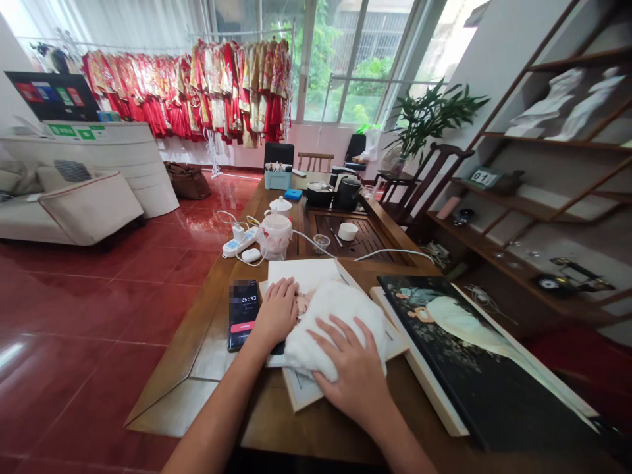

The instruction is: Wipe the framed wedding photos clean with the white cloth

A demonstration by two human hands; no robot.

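My right hand [353, 372] lies flat with fingers spread on a folded white cloth [336, 316], pressing it onto a white framed picture [306, 273] on the wooden table [316, 428]. My left hand [277, 311] rests on the left part of that picture, fingers curled down against its surface, next to the cloth. A black phone [243, 313] showing a timer lies just left of my left hand. A second white board [301, 388] sticks out under the picture near my right wrist.
A large framed photo print [474, 355] lies at the right of the table. Farther back stand a power strip [239, 242], white teapots [276, 230], a tea tray [365, 237] and kettles [345, 191]. Shelves stand right, a sofa left, red garments hang behind.
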